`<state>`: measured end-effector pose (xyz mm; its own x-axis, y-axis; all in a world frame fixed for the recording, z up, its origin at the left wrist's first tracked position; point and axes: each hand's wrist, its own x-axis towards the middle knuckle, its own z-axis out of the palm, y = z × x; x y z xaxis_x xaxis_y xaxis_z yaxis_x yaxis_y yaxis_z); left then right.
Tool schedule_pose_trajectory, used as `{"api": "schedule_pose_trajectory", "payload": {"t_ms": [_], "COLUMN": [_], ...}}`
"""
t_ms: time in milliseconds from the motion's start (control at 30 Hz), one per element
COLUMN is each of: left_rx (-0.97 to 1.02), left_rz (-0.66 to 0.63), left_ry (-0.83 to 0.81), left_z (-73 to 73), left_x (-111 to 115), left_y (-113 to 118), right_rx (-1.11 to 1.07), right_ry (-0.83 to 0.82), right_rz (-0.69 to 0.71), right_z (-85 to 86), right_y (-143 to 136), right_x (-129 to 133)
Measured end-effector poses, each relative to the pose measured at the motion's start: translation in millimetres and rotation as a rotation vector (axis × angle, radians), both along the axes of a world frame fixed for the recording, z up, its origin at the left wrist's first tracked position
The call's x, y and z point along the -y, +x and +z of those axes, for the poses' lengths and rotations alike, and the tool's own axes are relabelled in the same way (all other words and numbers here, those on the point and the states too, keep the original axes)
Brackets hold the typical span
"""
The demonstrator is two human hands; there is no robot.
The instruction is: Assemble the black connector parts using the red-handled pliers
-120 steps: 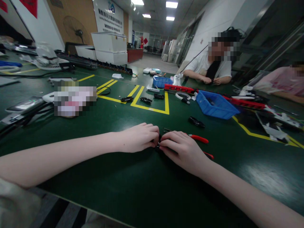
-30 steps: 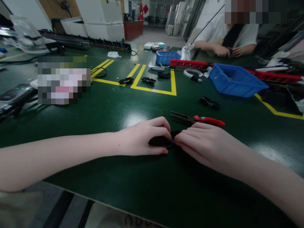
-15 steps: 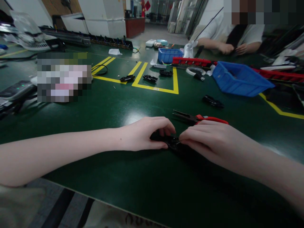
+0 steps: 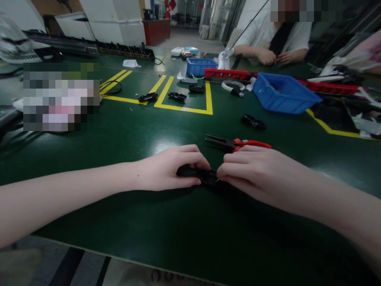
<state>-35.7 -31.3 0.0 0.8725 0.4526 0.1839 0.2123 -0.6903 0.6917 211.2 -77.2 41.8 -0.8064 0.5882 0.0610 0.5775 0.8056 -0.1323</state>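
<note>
At the centre of the frame, the left hand (image 4: 172,167) curls its fingers part-closed around a small, elongated black plastic part (image 4: 207,177) on the dark green tabletop (image 4: 125,222). The right hand (image 4: 253,167) pinches a thin, pale, wire-like piece (image 4: 218,179) at its right end. Red-handled long-nosed pliers (image 4: 236,143) lie just above.

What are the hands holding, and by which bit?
The left hand holds a narrow, black, plastic-looking part by its sides. The right hand is at the part's right end; whether it pinches anything there is unclear.
</note>
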Motion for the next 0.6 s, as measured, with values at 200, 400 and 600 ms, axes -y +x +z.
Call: {"api": "schedule_pose_trajectory", "payload": {"t_ms": [200, 400, 600], "left_rx": [-0.019, -0.038, -0.027], "left_rz": [-0.032, -0.043, -0.024], "left_ry": [0.065, 0.082, 0.053], "left_z": [1.6, 1.1, -0.7], "left_x": [3, 4, 2], "left_y": [1, 3, 1], "right_rx": [-0.017, -0.098, -0.138], "right_ry": [-0.044, -0.182, -0.190], "right_rz": [-0.031, -0.074, -0.086], "right_z": [-3.6, -7.1, -8.2], "right_y": [-4, -11, -6], "right_x": [3, 7, 3]}}
